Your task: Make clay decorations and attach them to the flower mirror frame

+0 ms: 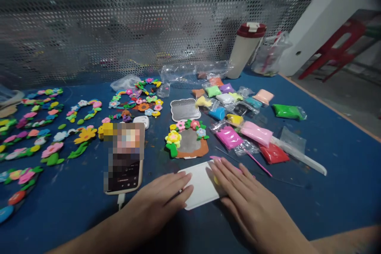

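A white flat board (198, 186) lies on the table between my hands. My left hand (162, 198) holds its left side, with the thumb and a finger resting over the edge. My right hand (245, 194) lies flat on the right part, fingers stretched out. A bit of yellow clay (216, 180) peeks from beneath the right fingers, and pink clay (216, 158) shows beyond them; the rest there is covered. Just behind the board is a small mirror (190, 143) framed with clay flowers and a brown lower rim.
A charging phone (126, 174) lies at left, near several flower-decorated frames (86, 109). Another frame-shaped piece (185, 109) sits behind the mirror. Packets of coloured clay (229, 137), a white plastic knife (306, 160) and a pink stick (258, 163) are at right. A tumbler (245, 51) stands behind.
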The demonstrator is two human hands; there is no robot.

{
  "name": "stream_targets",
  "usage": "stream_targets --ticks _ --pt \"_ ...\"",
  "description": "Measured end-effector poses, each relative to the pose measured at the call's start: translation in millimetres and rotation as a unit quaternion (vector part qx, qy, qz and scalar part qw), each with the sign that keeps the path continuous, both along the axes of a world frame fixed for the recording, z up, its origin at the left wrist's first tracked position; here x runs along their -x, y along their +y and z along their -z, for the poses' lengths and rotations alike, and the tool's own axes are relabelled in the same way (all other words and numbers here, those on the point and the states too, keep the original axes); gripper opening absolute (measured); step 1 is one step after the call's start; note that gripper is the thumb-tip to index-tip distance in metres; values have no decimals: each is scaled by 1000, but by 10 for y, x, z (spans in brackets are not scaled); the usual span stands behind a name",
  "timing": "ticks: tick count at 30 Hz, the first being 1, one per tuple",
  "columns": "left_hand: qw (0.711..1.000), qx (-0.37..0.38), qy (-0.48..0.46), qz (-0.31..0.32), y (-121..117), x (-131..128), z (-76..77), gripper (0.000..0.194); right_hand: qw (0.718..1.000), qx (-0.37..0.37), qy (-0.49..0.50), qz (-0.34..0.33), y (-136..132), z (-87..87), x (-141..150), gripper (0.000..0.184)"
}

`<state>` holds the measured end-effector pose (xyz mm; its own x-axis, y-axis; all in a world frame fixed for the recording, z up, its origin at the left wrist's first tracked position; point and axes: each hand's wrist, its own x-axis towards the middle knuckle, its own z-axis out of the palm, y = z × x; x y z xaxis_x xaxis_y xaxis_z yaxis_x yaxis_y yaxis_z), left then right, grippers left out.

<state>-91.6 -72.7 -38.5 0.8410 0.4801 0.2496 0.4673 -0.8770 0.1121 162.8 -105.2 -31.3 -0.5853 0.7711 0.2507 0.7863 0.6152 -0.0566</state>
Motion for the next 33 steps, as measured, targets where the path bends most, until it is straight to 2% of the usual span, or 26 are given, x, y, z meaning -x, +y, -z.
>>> stream_targets --ticks 3,4,7,11,14,16,18,22,28,33 --pt "1000 4 -23 4 4 -25 -50 31 996 26 14 -80 -29 -8 -16 58" --pt "1000 5 -25 7 8 -38 -73 31 996 35 19 -77 -32 -6 -16 57" --pt "1000 3 -26 9 16 -72 -140 31 1000 18 22 1 -13 13 -21 56" --pt "999 20 -24 20 20 -84 -184 34 995 35 -11 -88 16 33 -48 58" --pt "998 55 0 31 22 -68 -159 37 999 38 -12 -31 31 30 -66 55" --pt "997 67 5 33 24 -55 -119 38 998 52 -11 -22 46 23 -77 56" --pt "998 64 0 27 31 -48 -74 40 998 59 -12 -31 67 17 -86 57" --pt "1000 27 -11 0 54 -61 -28 36 999 39 -17 23 107 21 -91 57" --pt "999 31 -15 -11 59 -60 -35 40 998 36 -44 -31 83 27 -69 58" --pt "998 59 -18 -19 41 -36 -40 43 996 58 -36 -49 79 -12 -51 55"
